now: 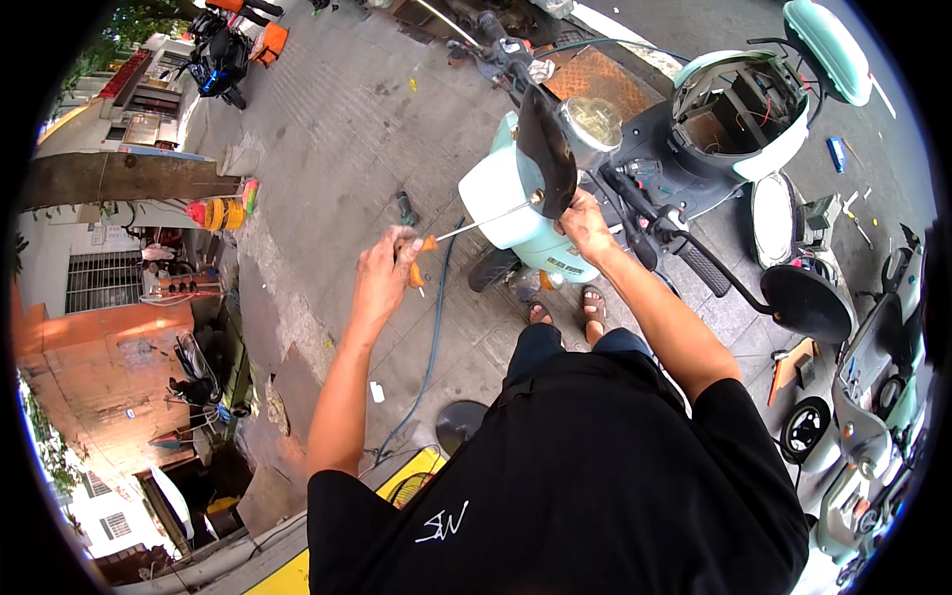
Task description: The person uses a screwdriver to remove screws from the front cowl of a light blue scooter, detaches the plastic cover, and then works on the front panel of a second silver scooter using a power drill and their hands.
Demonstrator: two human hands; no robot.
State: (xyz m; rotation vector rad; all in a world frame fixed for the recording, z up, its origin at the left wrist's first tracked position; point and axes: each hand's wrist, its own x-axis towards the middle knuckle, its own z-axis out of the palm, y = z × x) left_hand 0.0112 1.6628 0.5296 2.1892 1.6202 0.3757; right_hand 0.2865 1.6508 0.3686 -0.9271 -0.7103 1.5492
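Observation:
My left hand [392, 261] is closed on orange-handled screwdrivers [426, 245]; one long metal shaft points up and right to a small fitting [536, 197] on a dark curved panel [542, 134]. My right hand [585, 226] grips the lower edge of that panel beside the fitting. The panel sits at the front of a mint-green scooter [486, 188], above its pale front cover, next to the headlamp [593, 123]. A black handlebar with grip [704, 270] and round mirror [805, 303] is right of my right hand.
The scooter's open seat compartment [716, 111] is at upper right. A blue hose [427, 367] crosses the pavement [327, 129], where a green-and-black tool [405, 208] lies. Detached parts [772, 218] and more scooters [863, 416] crowd the right. A motorbike [218, 59] stands at upper left.

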